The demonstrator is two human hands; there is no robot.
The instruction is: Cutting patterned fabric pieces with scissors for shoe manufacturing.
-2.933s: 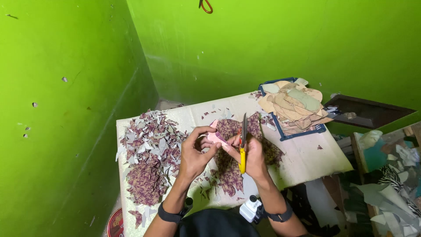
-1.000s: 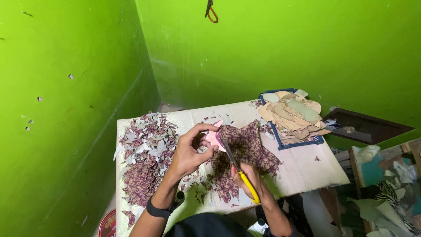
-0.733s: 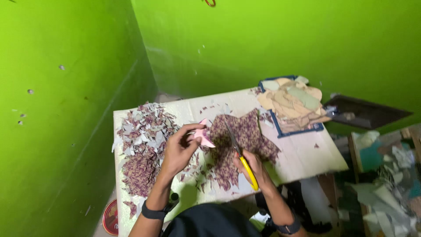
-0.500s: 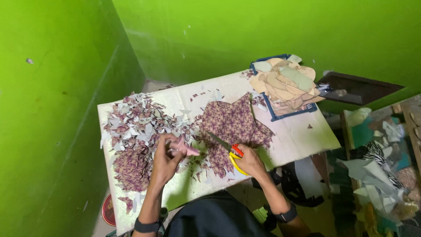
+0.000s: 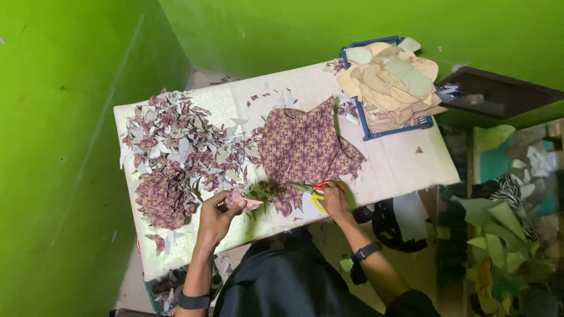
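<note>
The left hand [image 5: 214, 214] pinches a small pink cut-out paper piece [image 5: 242, 202] at the surface's near edge; the right hand [image 5: 333, 199] closes on yellow-and-red-handled scissors [image 5: 314, 189] just right of it. A large heap of purple patterned offcuts [image 5: 176, 155] suggests much cutting is done, yet the purple patterned uncut sheets [image 5: 305, 147] remain at the middle.
</note>
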